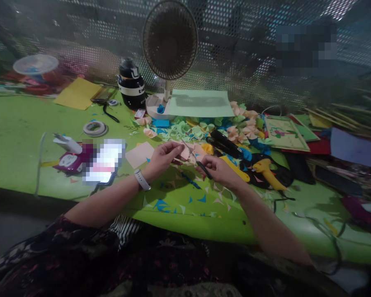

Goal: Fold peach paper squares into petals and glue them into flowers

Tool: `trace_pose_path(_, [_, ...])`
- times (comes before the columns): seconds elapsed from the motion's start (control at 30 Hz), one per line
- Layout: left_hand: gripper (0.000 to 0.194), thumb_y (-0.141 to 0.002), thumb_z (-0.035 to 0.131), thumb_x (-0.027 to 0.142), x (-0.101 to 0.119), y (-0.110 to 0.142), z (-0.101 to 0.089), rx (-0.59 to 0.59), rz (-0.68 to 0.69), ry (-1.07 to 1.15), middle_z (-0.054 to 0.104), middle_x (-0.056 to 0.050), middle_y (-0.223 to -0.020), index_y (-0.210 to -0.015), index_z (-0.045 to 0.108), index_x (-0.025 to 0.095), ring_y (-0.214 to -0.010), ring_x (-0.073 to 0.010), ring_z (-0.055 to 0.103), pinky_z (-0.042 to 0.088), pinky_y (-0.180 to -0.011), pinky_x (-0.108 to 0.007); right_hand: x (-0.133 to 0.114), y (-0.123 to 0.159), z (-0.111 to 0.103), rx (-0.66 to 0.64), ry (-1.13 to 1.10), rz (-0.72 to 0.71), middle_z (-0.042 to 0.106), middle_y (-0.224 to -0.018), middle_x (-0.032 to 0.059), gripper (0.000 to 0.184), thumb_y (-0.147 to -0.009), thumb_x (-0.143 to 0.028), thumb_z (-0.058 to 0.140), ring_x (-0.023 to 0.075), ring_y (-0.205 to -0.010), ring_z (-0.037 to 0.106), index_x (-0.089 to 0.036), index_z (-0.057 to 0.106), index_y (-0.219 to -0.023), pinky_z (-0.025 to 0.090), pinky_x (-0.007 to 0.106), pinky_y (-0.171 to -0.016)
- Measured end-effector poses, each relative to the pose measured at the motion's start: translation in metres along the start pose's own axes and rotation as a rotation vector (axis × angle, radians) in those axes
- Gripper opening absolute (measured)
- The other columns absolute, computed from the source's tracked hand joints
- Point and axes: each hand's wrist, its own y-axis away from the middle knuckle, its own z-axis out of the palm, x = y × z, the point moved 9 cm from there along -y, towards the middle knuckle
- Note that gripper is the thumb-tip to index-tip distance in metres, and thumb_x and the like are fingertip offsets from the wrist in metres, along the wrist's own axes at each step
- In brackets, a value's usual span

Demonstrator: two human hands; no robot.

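Note:
My left hand (166,156), with a white band on its wrist, pinches a small piece of peach paper (185,152). The fingers of my right hand (215,168) are closed round a pair of scissors (206,170) with dark handles. The blades point up and left, close to the paper and the left fingertips. Whether they touch the paper I cannot tell. Left of my left hand lies a peach sheet (139,154). Small blue, white and peach scraps (162,205) are scattered on the green table (179,222) below both hands.
Folded paper pieces (185,128) pile up behind my hands, near a black stapler (225,143). A yellow glue gun (268,174) lies to the right. A fan (170,41), black bottle (131,84), tape roll (95,128) and lit phone (105,161) are also on the table.

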Motion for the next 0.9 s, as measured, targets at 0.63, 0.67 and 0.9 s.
trace_pose_path(0.63, [0.048, -0.062, 0.085, 0.053, 0.0013, -0.0025, 0.0006, -0.038, -0.044, 0.024, 0.063, 0.003, -0.067, -0.083, 0.063, 0.015, -0.053, -0.0087, 0.064, 0.055, -0.054, -0.02, -0.0018, 0.0015, -0.0041, 0.017, 0.022, -0.018, 0.049, -0.053, -0.0051, 0.058, -0.056, -0.068, 0.08, 0.0105, -0.05, 0.047, -0.022, 0.046, -0.063, 0.033, 0.025, -0.049])
trace_pose_path(0.67, [0.047, -0.063, 0.085, 0.052, 0.0005, -0.0027, 0.0006, -0.041, -0.047, 0.034, 0.063, 0.003, -0.067, -0.083, 0.063, 0.015, -0.053, -0.0086, 0.064, 0.055, -0.054, -0.02, -0.0006, 0.0013, -0.0042, 0.024, 0.023, -0.016, 0.049, -0.053, -0.0049, 0.058, -0.056, -0.068, 0.08, 0.0106, -0.05, 0.047, -0.022, 0.047, -0.063, 0.033, 0.025, -0.049])
trace_pose_path(0.9, [0.038, -0.071, 0.082, 0.044, -0.0076, -0.0031, 0.001, -0.059, -0.072, 0.095, 0.068, 0.0, -0.074, -0.086, 0.063, 0.015, -0.062, -0.0097, 0.069, 0.055, -0.056, -0.018, 0.0022, 0.0008, -0.0004, 0.031, -0.04, 0.001, 0.056, -0.054, -0.0029, 0.056, -0.057, -0.065, 0.081, 0.0121, -0.053, 0.053, -0.022, 0.047, -0.064, 0.039, 0.025, -0.052])
